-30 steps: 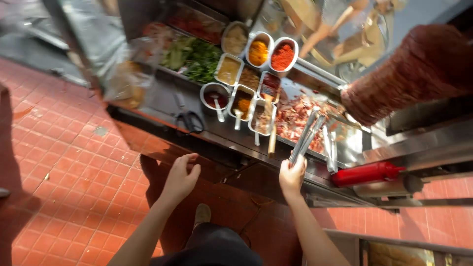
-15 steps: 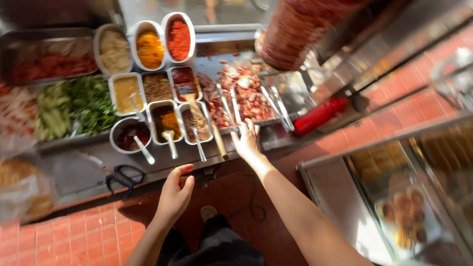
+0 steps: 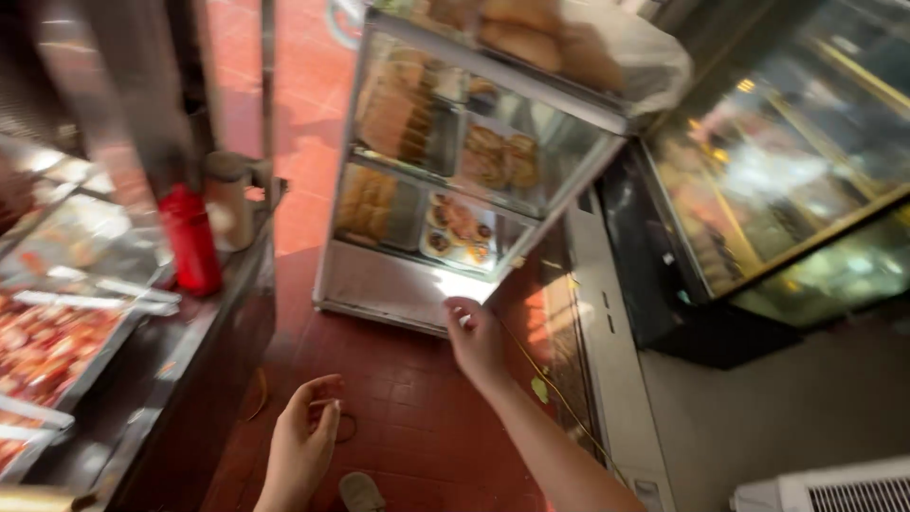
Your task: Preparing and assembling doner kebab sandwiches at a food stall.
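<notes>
We record both hands empty, over the red tiled floor [image 3: 398, 417]; left hand [image 3: 301, 446] low in the head view, fingers loosely curled and parted, gripping nothing, just off the front edge of the steel counter [image 3: 180, 379]; right hand [image 3: 477, 339] stretched forward, fingers open and slightly bent, holding nothing; its fingertips lie at the lower front edge of the glass display case [image 3: 455, 171], and we cannot tell whether they touch it. The case stands on the floor ahead of us, two shelves visible, with trays of baked goods [image 3: 460, 228] on the lower shelf near its right corner; bagged bread [image 3: 569, 47] sits on its top. On the counter, a red squeeze bottle [image 3: 192, 242] stands upright near the far edge, with a pale container [image 3: 229, 199] just beside it; a tray of chopped meat [image 3: 47, 346] lies at the counter's left edge; motion blur is heavy there. A second glass showcase [image 3: 787, 171] stands to the right of the case; a shoe [image 3: 360, 491] shows on the floor between our arms.
</notes>
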